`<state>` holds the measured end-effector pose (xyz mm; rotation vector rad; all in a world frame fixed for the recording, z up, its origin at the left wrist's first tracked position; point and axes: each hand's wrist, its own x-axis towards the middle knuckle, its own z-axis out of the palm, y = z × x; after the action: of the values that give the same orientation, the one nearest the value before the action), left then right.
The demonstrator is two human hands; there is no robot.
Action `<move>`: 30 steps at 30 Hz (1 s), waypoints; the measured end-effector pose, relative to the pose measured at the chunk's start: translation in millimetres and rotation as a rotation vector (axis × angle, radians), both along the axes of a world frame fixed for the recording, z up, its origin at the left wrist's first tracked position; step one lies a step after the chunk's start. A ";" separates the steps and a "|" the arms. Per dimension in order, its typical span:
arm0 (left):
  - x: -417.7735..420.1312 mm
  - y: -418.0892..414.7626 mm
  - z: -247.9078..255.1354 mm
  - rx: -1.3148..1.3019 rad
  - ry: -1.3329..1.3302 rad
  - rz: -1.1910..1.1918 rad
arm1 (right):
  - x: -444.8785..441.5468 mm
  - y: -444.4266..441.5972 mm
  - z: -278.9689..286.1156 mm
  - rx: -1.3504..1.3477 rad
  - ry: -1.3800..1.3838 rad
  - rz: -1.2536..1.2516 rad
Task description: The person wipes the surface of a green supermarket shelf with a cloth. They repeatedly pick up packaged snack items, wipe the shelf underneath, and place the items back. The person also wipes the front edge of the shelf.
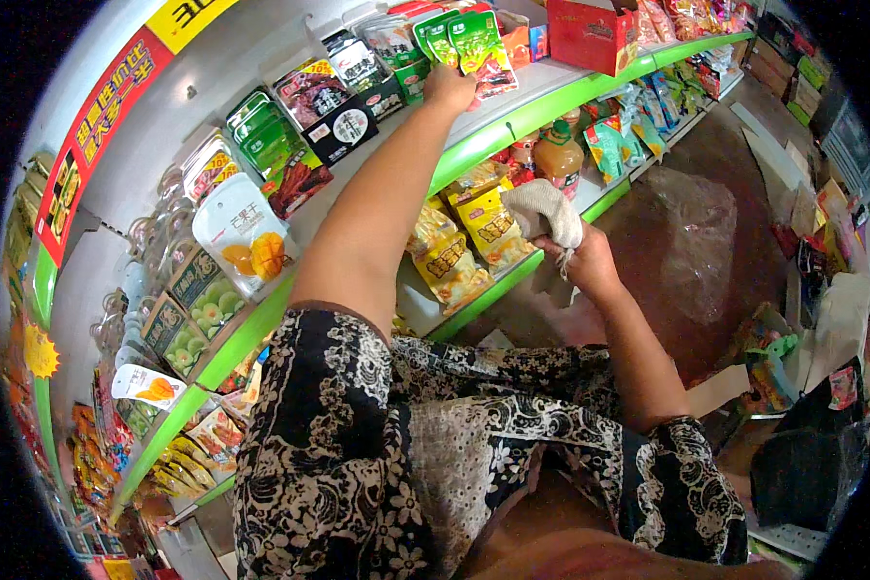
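My left hand reaches to the upper shelf and grips green snack pouches by their lower edge; the fingertips are partly hidden. Just left of it is a green display box with more pouches standing in it. Bunched in my right hand is a pale grey cloth, held in front of the lower shelf. Yellow snack bags stand close to the cloth, along with a bottle with a green cap.
A red carton stands right of the pouches. White dried-mango pouches and black display boxes line the shelf to the left. Clear plastic wrap lies on the floor. Cartons and a black bag are at the right.
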<state>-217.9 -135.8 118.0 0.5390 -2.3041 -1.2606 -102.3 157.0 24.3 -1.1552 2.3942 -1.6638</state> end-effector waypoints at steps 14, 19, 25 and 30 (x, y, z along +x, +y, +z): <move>11.1 8.4 -9.6 -0.302 0.170 0.161 | -14.1 -2.1 -14.3 -0.066 -0.430 -0.247; 69.4 28.8 -11.0 0.054 0.467 -0.011 | -21.9 7.2 -4.1 -0.229 0.045 -0.539; 192.0 101.1 -84.6 0.557 0.250 -0.382 | 20.5 0.0 21.6 -0.092 0.589 -0.031; 228.4 131.2 -140.1 0.376 0.097 -0.674 | 35.6 -15.5 -6.2 -0.140 0.454 0.267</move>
<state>10.5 -4.6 -22.2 -0.2219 -2.2452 -1.9965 -66.7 141.5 18.1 -1.9632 2.2231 -1.6425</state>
